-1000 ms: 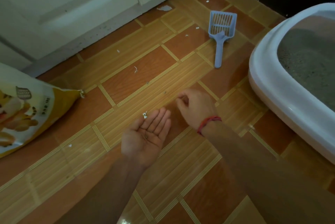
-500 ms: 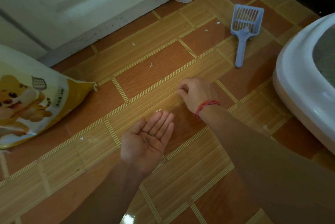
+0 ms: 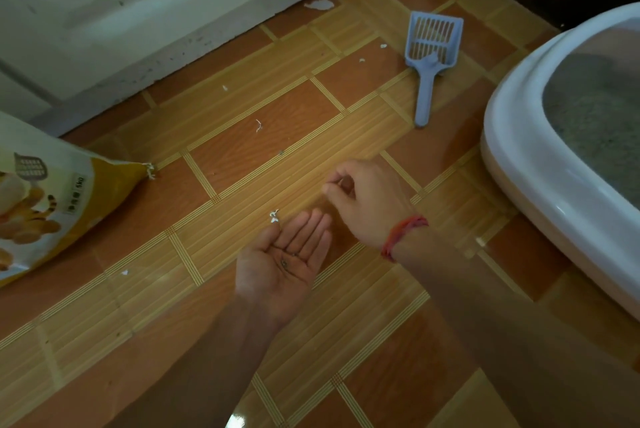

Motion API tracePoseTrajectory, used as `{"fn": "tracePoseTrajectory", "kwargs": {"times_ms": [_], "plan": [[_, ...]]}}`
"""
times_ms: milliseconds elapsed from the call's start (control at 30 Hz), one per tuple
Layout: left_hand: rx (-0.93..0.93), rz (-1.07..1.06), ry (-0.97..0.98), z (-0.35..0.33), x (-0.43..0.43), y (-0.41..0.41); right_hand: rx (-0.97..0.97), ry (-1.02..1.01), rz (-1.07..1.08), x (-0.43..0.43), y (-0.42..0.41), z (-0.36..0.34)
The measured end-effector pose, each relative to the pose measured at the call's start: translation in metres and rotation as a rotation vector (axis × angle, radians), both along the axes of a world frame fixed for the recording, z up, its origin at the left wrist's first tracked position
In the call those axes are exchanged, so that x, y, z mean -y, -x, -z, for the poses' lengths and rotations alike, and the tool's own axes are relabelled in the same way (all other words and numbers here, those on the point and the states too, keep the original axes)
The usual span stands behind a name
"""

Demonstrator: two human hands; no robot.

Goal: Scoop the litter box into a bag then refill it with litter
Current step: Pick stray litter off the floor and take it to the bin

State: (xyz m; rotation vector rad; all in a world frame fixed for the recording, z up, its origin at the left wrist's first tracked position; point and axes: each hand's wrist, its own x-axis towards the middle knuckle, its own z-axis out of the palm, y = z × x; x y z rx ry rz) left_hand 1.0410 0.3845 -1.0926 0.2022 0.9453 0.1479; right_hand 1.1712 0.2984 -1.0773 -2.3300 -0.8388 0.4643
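Note:
My left hand (image 3: 284, 265) lies palm up over the tiled floor, fingers straight, with a few dark litter grains on the palm. My right hand (image 3: 363, 202), a red thread round its wrist, hovers just beyond it with thumb and fingertips pinched together; what they pinch is too small to tell. A white litter box (image 3: 512, 150) with grey litter inside sits at the right edge. A blue slotted scoop (image 3: 427, 60) lies on the floor left of the box. The yellow litter bag (image 3: 52, 206) lies at the left.
White cabinet doors (image 3: 138, 12) run along the far side. Small white scraps (image 3: 273, 216) and grains are scattered over the orange and tan floor tiles (image 3: 242, 157). A dark area lies at the top right behind the litter box.
My right hand has drawn back from the floor towards my left palm, fingertips still pinched. My left hand stays palm up. The view has shifted slightly.

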Motion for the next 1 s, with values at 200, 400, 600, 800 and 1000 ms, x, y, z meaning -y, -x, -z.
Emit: {"fn": "tracePoseTrajectory", "kwargs": {"times_ms": [200, 400, 600, 800, 1000], "plan": [[0.038, 0.043, -0.007, 0.004, 0.013, -0.012, -0.107, -0.006, -0.085, 0.025, 0.029, -0.024], [0.045, 0.054, -0.007, 0.002, 0.013, -0.012, -0.072, 0.051, -0.184, 0.028, 0.040, -0.022], [0.039, -0.001, -0.014, -0.002, -0.003, -0.003, 0.051, -0.043, -0.004, 0.011, 0.019, -0.003], [0.025, -0.047, 0.018, -0.004, -0.016, 0.004, 0.062, 0.034, 0.094, -0.014, -0.013, 0.023], [0.015, -0.072, 0.037, -0.003, -0.022, 0.005, 0.073, 0.094, 0.071, -0.029, -0.027, 0.036]]}}
